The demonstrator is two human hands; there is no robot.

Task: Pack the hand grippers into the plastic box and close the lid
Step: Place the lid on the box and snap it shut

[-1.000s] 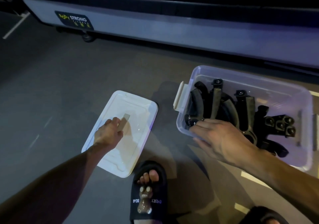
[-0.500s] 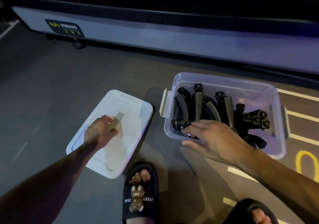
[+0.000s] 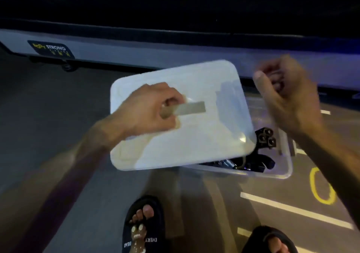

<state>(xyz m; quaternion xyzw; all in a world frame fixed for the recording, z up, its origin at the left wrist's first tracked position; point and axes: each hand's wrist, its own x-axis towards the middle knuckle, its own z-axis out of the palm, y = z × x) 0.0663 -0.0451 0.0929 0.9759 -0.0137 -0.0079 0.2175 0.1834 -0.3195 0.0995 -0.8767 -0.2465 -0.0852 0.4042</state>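
My left hand [image 3: 148, 108] grips the small grey handle [image 3: 191, 107] of the white lid [image 3: 194, 135] and holds the lid, tilted, in the air over the left part of the clear plastic box [image 3: 286, 167]. Black hand grippers [image 3: 265, 137] show in the box's uncovered right end; the rest are hidden under the lid. My right hand [image 3: 288, 96] hangs blurred above the box's far right side, just off the lid's right edge. Its fingers are curled, and I see nothing in them.
The box stands on a dark floor with white lines and a yellow ring [image 3: 321, 186]. A long grey machine base [image 3: 136, 52] with a "STRONG" label runs across behind it. My two feet in black slippers [image 3: 144, 225] are just in front.
My left hand has lifted the lid off the floor and carried it right, over the box. My right hand has left the grippers and risen to the box's far right side.
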